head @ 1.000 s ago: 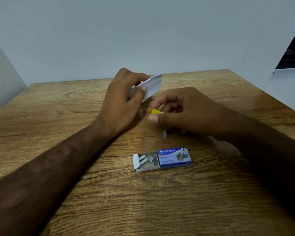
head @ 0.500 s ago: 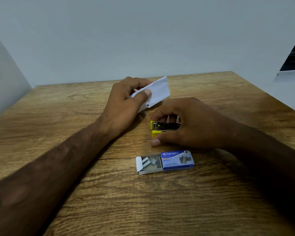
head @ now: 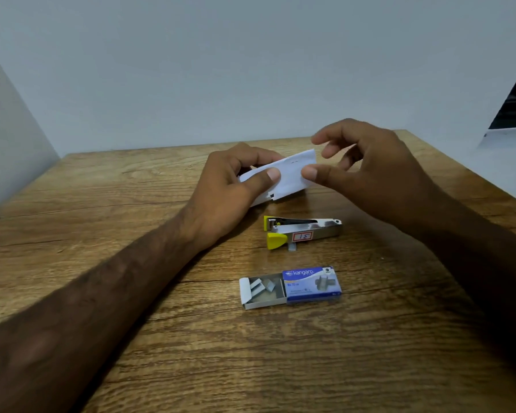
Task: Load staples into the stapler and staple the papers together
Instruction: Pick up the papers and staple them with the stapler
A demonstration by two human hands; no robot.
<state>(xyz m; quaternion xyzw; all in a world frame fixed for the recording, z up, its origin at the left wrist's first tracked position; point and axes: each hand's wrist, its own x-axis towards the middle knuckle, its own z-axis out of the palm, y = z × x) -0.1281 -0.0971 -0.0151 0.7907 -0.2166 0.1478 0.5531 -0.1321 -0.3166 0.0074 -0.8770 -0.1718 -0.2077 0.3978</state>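
Pinching the papers (head: 285, 178) between thumb and fingers, the left grip (head: 227, 189) holds them tilted over the far half of the tabletop (head: 370, 353). The right grip (head: 370, 174) is just beside them, its thumb tip touching their right edge. Its fingers (head: 325, 138) are loosely curled and spread above the sheet, holding nothing. Two short dark marks show near the papers' top edge.

The stapler (head: 304, 231) lies on its side on the tabletop, just nearer than the papers and apart from both grips. Its yellow end points left and its metal body carries a red-bordered label. A short strip (head: 292, 247) of staples lies at its near edge; whether they touch cannot be told.

Nearer still lies the box (head: 310, 283), flat, with its tray (head: 261, 290) slid out leftward from the blue sleeve and loose staple pieces inside.
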